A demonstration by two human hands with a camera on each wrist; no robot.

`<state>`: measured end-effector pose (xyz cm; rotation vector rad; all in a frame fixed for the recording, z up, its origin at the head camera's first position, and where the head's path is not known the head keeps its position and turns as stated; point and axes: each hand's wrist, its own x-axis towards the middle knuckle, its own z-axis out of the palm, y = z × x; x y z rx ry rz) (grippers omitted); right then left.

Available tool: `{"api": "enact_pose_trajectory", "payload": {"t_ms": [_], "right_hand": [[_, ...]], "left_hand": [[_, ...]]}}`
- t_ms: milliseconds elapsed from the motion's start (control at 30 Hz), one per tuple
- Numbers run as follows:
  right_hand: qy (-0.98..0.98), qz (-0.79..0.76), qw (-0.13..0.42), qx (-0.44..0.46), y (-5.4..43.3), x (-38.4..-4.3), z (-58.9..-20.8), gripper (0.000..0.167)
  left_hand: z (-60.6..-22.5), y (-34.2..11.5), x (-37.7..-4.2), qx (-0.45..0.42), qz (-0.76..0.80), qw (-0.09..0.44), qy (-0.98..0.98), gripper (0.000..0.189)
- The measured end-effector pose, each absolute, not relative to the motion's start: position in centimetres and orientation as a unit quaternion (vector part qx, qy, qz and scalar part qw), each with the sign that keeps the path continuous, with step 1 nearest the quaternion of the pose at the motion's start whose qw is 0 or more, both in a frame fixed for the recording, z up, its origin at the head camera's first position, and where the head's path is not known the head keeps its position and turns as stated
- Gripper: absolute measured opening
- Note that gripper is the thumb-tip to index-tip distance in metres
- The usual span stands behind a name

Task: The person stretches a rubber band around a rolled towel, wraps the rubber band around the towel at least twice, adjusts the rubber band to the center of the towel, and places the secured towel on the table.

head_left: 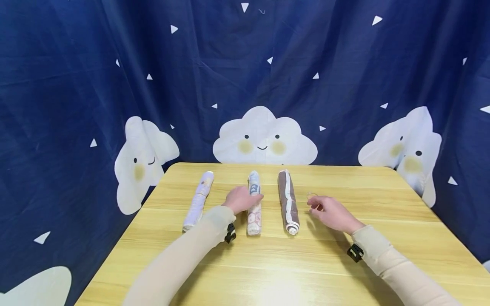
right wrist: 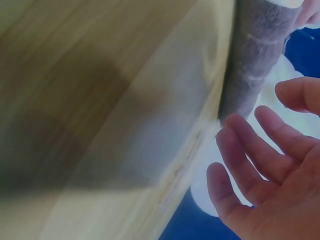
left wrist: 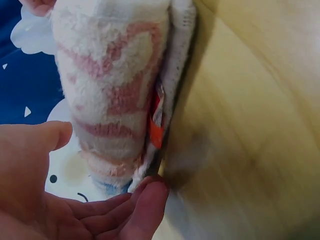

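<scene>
Three rolled towels lie on the wooden table (head_left: 275,263). My left hand (head_left: 241,199) is at the middle one, a white towel with pink and blue pattern (head_left: 254,221). In the left wrist view, the thumb is beside that towel and the loosely bent fingers are at its far end. An orange-red tag (left wrist: 156,117) peeks out of its fold. To the right lies a brown towel with a white edge (head_left: 289,199). Just right of it, my right hand (head_left: 331,212) hovers over the table, fingers relaxed and spread, holding nothing.
A lilac rolled towel (head_left: 199,202) lies left of the left hand, near the forearm. Behind the table hangs a dark blue curtain (head_left: 237,51) with white clouds and triangles. Both wrists carry small black devices (head_left: 355,252).
</scene>
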<state>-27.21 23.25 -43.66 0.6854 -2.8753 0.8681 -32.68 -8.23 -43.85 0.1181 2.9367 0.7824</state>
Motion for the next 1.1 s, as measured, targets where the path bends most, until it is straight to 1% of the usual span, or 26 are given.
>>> {"api": "enact_pose_trajectory", "payload": {"t_ms": [67, 167, 300, 500, 600, 767, 933, 1100], "right_hand": [[-0.936, 0.278, 0.028, 0.214, 23.6, -27.3, -43.7, 0.027], [-0.939, 0.271, 0.028, 0.209, 24.2, -27.4, -43.8, 0.028], [-0.942, 0.262, 0.029, 0.206, 24.8, -27.7, -43.8, 0.027], [-0.946, 0.254, 0.031, 0.201, 25.8, -28.0, -43.8, 0.023], [-0.948, 0.246, 0.033, 0.199, 26.2, -28.1, -43.9, 0.024], [-0.949, 0.243, 0.034, 0.197, 26.7, -28.6, -43.8, 0.025], [-0.949, 0.244, 0.045, 0.196, 27.0, -29.1, -43.8, 0.018], [-0.950, 0.243, 0.046, 0.193, 27.2, -29.6, -43.8, 0.019]], "left_hand": [[-43.9, -8.0, -32.8, 0.027, 0.271, 0.063, 0.960, 0.047], [-43.9, -7.8, -32.9, 0.010, 0.290, 0.081, 0.953, 0.041], [-44.3, -7.9, -33.3, -0.006, 0.316, 0.097, 0.944, 0.035], [-45.2, -8.2, -33.9, -0.004, 0.349, 0.105, 0.931, 0.037], [-45.7, -8.4, -34.1, 0.004, 0.358, 0.110, 0.927, 0.036], [-45.3, -8.9, -33.6, 0.000, 0.376, 0.125, 0.918, 0.036], [-44.6, -9.3, -32.4, 0.002, 0.402, 0.121, 0.908, 0.038], [-44.2, -9.6, -31.6, 0.016, 0.429, 0.109, 0.897, 0.040]]}}
